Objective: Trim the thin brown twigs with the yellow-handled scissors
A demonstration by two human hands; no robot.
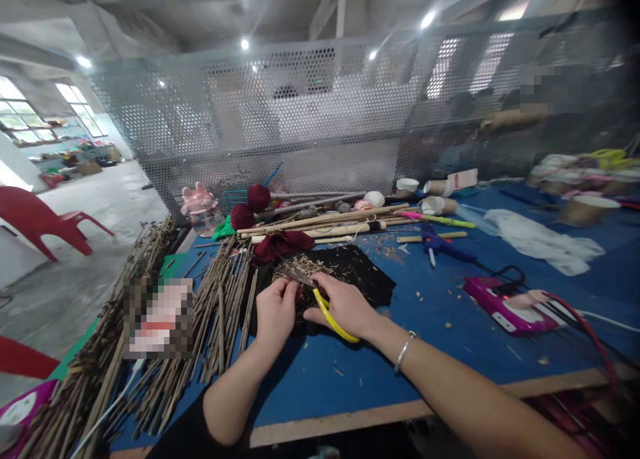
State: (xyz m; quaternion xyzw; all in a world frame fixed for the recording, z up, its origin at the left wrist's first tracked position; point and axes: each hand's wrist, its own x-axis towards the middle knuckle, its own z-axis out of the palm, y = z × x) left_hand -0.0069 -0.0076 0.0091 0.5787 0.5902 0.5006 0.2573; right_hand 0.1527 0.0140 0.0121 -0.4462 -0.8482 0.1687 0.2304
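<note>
Left grip (277,311) contents unclear, red chair (39,215) cropped

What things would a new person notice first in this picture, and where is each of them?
Probably the bright yellow-handled tool catches the eye first, held in the right hand over the black cloth at the middle of the blue table. Next may come the many thin brown sticks spread to the left of the hands, and the purple box with cords on the table's right side.

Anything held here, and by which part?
The right hand holds the yellow-handled tool by its handles. The left hand is near the metal end; whether it holds anything can't be told.
</note>
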